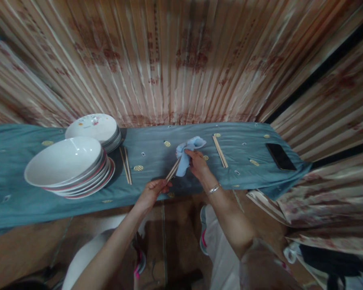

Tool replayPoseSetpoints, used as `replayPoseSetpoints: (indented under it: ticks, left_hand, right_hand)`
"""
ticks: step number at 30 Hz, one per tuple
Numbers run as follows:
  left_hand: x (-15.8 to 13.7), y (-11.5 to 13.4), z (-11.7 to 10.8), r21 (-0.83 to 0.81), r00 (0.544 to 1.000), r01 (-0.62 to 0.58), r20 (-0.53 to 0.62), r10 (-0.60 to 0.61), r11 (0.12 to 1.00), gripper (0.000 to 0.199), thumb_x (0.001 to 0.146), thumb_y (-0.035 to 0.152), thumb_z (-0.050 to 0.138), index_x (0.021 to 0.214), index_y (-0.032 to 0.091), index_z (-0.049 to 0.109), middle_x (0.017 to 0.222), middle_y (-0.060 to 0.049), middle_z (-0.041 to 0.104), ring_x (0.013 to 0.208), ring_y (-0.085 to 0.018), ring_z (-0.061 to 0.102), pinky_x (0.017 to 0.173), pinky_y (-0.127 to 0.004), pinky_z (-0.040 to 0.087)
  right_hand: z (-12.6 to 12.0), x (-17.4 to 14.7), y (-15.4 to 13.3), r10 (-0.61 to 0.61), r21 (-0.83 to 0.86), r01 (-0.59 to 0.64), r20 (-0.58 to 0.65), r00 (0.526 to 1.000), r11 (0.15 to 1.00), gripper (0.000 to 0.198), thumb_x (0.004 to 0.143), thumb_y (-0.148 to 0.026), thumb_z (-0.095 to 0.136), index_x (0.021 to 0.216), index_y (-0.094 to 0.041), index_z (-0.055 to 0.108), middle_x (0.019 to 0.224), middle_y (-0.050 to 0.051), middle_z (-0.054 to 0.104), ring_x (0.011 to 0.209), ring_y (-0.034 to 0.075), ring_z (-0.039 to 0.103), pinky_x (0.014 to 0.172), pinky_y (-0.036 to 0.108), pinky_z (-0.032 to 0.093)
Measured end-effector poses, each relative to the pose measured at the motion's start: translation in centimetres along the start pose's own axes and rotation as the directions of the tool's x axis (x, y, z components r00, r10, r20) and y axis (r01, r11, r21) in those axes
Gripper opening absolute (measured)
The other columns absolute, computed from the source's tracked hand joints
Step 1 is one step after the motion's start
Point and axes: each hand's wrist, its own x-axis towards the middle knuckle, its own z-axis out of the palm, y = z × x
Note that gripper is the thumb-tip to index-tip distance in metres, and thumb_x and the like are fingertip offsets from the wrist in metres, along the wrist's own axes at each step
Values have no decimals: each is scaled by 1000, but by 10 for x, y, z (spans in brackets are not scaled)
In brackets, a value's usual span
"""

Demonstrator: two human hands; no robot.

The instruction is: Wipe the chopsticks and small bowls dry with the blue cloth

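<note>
Near the front edge of the cloth-covered table, my left hand (155, 189) is closed round the lower ends of a pair of chopsticks (172, 171). My right hand (198, 163) pinches a light blue cloth (185, 157), which is folded about the chopsticks' upper ends and hides them. A second pair of chopsticks (126, 166) lies to the left, beside the bowls. To the right of the cloth rests a third pair of chopsticks (220, 151).
A stack of large white bowls (66, 163) stands at the left, with a stack of flower-patterned dishes (93, 127) behind it. A black phone (280, 156) lies at the right end of the teal tablecloth (151, 139). Pleated curtains (169, 60) hang behind the table.
</note>
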Motion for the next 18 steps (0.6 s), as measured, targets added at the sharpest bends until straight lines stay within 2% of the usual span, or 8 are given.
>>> replayPoseSetpoints:
  ticks: [5, 9, 14, 18]
  left_hand:
    - [-2, 4, -3, 88, 999, -36, 30, 33, 995, 46, 64, 62, 77, 70, 17, 78, 57, -2, 61, 59, -14, 50, 63, -28, 39]
    - [-1, 10, -8, 195, 996, -93, 33, 88, 976, 45, 66, 63, 73, 71, 18, 78, 55, 0, 57, 60, -15, 49, 66, -29, 39]
    - [1, 15, -15, 247, 992, -122, -10, 128, 961, 41, 63, 61, 75, 64, 21, 76, 56, -1, 61, 64, -17, 53, 69, -30, 41]
    - [1, 17, -19, 241, 990, -98, -71, 118, 966, 35, 58, 55, 80, 63, 20, 77, 56, -1, 62, 62, -16, 53, 67, -29, 40]
  right_hand:
    - [-8, 3, -11, -10, 46, 11, -18, 1000, 999, 19, 59, -31, 80, 69, -21, 67, 62, -1, 72, 72, 21, 72, 69, 31, 60]
    - [-9, 1, -15, -16, 50, 17, -17, 1000, 999, 18, 61, -30, 80, 69, -21, 66, 64, -1, 72, 80, 22, 74, 75, 32, 61]
    - [-11, 2, -16, -20, 33, 21, -47, 999, 999, 18, 62, -29, 78, 68, -23, 62, 63, -3, 69, 77, 21, 72, 72, 32, 59]
    - [-13, 3, -15, -21, -24, 18, -95, 995, 1000, 16, 64, -30, 74, 67, -24, 60, 61, -3, 66, 71, 19, 67, 63, 30, 54]
